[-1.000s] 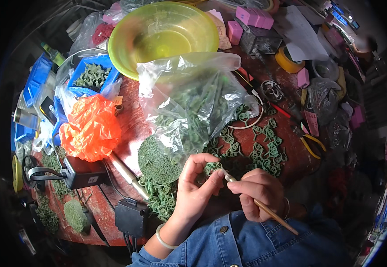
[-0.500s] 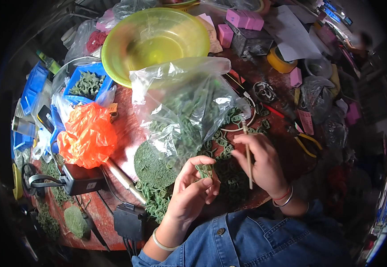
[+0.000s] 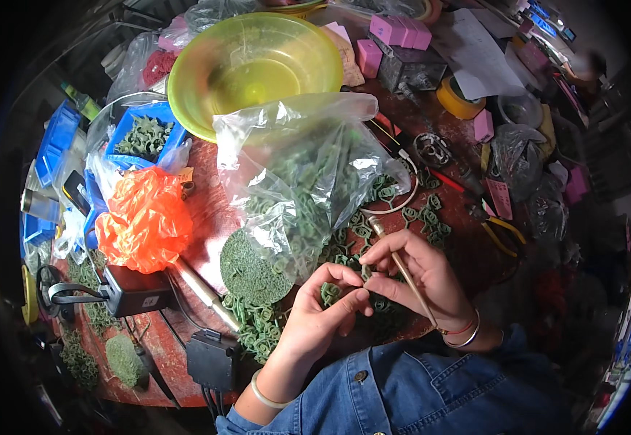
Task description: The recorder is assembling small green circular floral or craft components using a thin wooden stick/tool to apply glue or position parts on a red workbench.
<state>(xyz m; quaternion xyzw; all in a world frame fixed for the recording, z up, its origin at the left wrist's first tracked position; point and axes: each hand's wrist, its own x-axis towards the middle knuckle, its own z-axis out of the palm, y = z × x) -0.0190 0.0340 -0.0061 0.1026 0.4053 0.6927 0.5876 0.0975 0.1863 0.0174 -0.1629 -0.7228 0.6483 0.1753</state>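
Note:
My left hand (image 3: 322,308) is curled round a small green openwork piece (image 3: 330,293), with thumb and fingers closed on it. Close to its fingertips is my right hand (image 3: 424,283), which has a slim brown stick-like tool (image 3: 404,270) lying across its fingers, slanting down toward the wrist. Its thumb and forefinger pinch a tiny greenish piece (image 3: 366,272), too small to tell its kind. Many loose green pieces (image 3: 261,326) are heaped beneath and around both hands. Just beyond lies a clear plastic bag (image 3: 293,174) full of similar pieces, beside a round, rough green disc (image 3: 254,268).
A yellow-green basin (image 3: 257,72) stands behind the bag. On the left are an orange plastic bag (image 3: 145,221), a blue bin (image 3: 174,134) with green pieces and a black box (image 3: 210,362) with cables. Yellow-handled pliers (image 3: 500,235) and a tape roll (image 3: 459,100) lie right.
My right hand has moved left to meet the left hand's fingertips, and its thumb and forefinger have closed in a pinch. The brown tool has tilted from nearly upright to a slant.

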